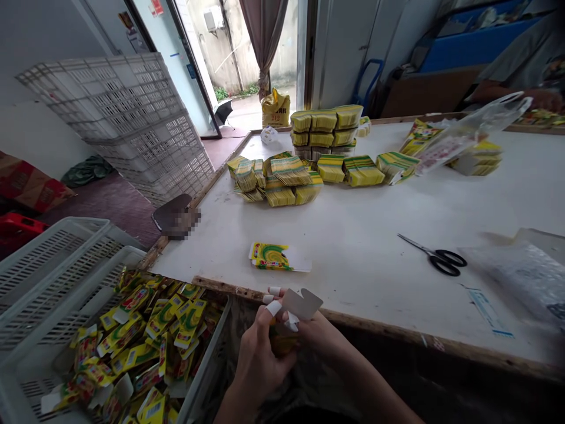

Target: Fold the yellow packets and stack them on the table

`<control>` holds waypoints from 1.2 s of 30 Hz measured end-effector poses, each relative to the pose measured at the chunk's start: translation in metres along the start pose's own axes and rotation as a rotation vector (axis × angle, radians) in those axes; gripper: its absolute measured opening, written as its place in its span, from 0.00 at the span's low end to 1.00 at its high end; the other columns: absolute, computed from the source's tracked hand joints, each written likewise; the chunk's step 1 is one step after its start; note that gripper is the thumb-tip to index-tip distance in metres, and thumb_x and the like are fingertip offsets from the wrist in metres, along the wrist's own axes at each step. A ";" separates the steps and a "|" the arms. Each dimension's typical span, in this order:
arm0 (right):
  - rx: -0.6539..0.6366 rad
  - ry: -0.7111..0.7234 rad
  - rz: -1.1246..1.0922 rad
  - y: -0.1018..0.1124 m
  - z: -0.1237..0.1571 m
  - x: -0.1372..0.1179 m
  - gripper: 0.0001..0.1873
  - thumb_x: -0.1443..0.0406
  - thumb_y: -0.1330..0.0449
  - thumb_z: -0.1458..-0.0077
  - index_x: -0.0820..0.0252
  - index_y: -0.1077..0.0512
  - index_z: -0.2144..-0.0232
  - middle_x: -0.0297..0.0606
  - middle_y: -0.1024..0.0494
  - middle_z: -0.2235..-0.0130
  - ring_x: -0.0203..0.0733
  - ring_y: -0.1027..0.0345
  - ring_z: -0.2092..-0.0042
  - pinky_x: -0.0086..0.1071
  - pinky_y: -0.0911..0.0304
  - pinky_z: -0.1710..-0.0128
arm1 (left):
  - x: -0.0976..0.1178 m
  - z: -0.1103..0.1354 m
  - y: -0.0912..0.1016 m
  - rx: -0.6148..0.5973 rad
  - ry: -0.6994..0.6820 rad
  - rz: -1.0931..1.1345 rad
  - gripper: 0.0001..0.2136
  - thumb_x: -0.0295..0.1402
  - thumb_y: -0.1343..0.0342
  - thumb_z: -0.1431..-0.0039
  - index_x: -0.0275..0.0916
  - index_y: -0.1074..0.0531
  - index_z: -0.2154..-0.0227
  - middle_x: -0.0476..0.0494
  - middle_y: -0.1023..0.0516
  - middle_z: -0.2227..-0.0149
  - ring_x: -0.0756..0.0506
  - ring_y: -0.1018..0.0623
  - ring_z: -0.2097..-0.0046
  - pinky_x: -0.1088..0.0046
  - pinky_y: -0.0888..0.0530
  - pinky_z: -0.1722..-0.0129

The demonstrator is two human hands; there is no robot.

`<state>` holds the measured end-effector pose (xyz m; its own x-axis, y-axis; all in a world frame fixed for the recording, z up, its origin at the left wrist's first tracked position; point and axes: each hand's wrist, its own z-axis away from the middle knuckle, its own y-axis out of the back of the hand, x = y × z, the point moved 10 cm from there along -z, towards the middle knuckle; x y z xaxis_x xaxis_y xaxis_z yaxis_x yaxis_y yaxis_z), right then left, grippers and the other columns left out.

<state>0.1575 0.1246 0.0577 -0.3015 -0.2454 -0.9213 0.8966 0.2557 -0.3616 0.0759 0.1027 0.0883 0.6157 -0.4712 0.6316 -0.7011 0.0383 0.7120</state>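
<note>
My left hand (260,347) and my right hand (315,330) are together just below the table's front edge. Between them is a small yellow carton (282,341), its grey-white end flap (302,303) standing up. White tape wraps several fingertips. Fingers of both hands curl round the carton, and its lower part is mostly hidden by them. On the table just beyond lies one flattened yellow-green carton (276,257) with a white flap. To the left, a white plastic crate (216,335) holds a heap of similar small cartons (163,324).
Bundled stacks of flat cartons (286,176) stand across the white table (353,235). Black-handled scissors (441,259) and a clear plastic bag (521,277) lie at right. White crates (132,118) are piled at left. A person (521,65) sits at far right.
</note>
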 end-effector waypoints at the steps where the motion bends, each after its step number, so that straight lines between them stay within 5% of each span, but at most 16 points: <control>1: 0.014 0.009 -0.007 0.002 0.000 0.000 0.26 0.52 0.39 0.44 0.56 0.32 0.46 0.44 0.26 0.47 0.52 0.32 0.46 0.45 0.37 0.46 | -0.001 -0.001 0.001 0.002 0.016 0.009 0.30 0.30 0.40 0.49 0.44 0.47 0.45 0.38 0.24 0.55 0.39 0.20 0.56 0.65 0.23 0.62; 4: -0.004 0.087 0.106 0.002 0.002 -0.008 0.30 0.53 0.43 0.41 0.56 0.39 0.39 0.47 0.30 0.43 0.53 0.35 0.43 0.47 0.40 0.43 | -0.010 -0.003 -0.002 -0.043 0.118 0.064 0.25 0.30 0.41 0.50 0.45 0.46 0.51 0.44 0.23 0.60 0.41 0.20 0.62 0.67 0.24 0.66; 7: -0.075 0.232 0.426 -0.010 0.010 -0.022 0.34 0.66 0.41 0.43 0.55 0.45 0.35 0.46 0.37 0.37 0.52 0.42 0.37 0.46 0.46 0.38 | -0.022 -0.004 -0.009 -0.100 0.227 0.170 0.27 0.29 0.42 0.50 0.45 0.49 0.50 0.48 0.22 0.66 0.42 0.20 0.67 0.68 0.25 0.70; 12: -0.106 0.361 0.731 -0.018 0.013 -0.031 0.34 0.77 0.49 0.44 0.54 0.41 0.37 0.46 0.38 0.36 0.49 0.41 0.37 0.41 0.42 0.39 | -0.034 -0.005 -0.016 -0.019 0.242 0.223 0.37 0.33 0.41 0.49 0.43 0.59 0.42 0.30 0.29 0.47 0.35 0.23 0.50 0.58 0.24 0.56; 16: 0.036 0.441 0.740 0.006 0.010 -0.038 0.32 0.77 0.51 0.42 0.55 0.41 0.37 0.47 0.38 0.36 0.50 0.44 0.36 0.43 0.42 0.39 | -0.041 -0.002 -0.003 0.078 0.285 0.108 0.32 0.29 0.39 0.54 0.41 0.45 0.45 0.33 0.28 0.48 0.33 0.25 0.48 0.54 0.27 0.52; 18: -0.002 0.477 0.774 0.008 0.011 -0.039 0.35 0.78 0.52 0.43 0.55 0.44 0.35 0.46 0.41 0.34 0.50 0.45 0.35 0.43 0.41 0.40 | -0.041 -0.001 0.003 0.067 0.287 0.084 0.27 0.27 0.41 0.53 0.41 0.39 0.49 0.37 0.25 0.52 0.35 0.23 0.51 0.57 0.26 0.53; 21: -0.134 0.463 0.866 0.003 0.013 -0.034 0.37 0.79 0.51 0.45 0.53 0.44 0.35 0.45 0.42 0.34 0.50 0.41 0.37 0.39 0.37 0.43 | -0.035 -0.003 0.009 0.021 0.226 0.048 0.25 0.28 0.41 0.52 0.40 0.37 0.48 0.38 0.23 0.53 0.37 0.22 0.52 0.61 0.25 0.54; 25: -0.153 0.396 0.959 0.009 0.009 -0.035 0.32 0.81 0.49 0.49 0.54 0.30 0.46 0.47 0.35 0.38 0.51 0.34 0.42 0.39 0.35 0.47 | -0.026 -0.006 0.014 -0.019 0.150 -0.015 0.28 0.30 0.40 0.52 0.36 0.38 0.46 0.35 0.22 0.52 0.37 0.21 0.52 0.64 0.24 0.53; 31: -0.312 0.334 0.889 0.005 0.013 -0.050 0.25 0.82 0.48 0.49 0.58 0.23 0.56 0.42 0.26 0.52 0.41 0.29 0.52 0.31 0.34 0.53 | -0.012 -0.013 0.015 -0.150 0.109 0.134 0.26 0.29 0.39 0.52 0.40 0.35 0.48 0.42 0.21 0.53 0.42 0.20 0.54 0.70 0.24 0.56; 36: -0.275 0.328 0.851 0.007 0.014 -0.049 0.16 0.75 0.43 0.45 0.57 0.23 0.57 0.45 0.28 0.47 0.46 0.30 0.49 0.35 0.34 0.50 | -0.009 -0.015 0.017 -0.175 0.110 0.109 0.25 0.29 0.40 0.52 0.38 0.33 0.48 0.41 0.21 0.54 0.41 0.20 0.55 0.70 0.23 0.57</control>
<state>0.1832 0.1253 0.1021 0.3033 0.3884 -0.8701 0.7623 0.4489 0.4662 0.0638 0.1207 0.0999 0.5821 -0.3572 0.7305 -0.6986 0.2401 0.6741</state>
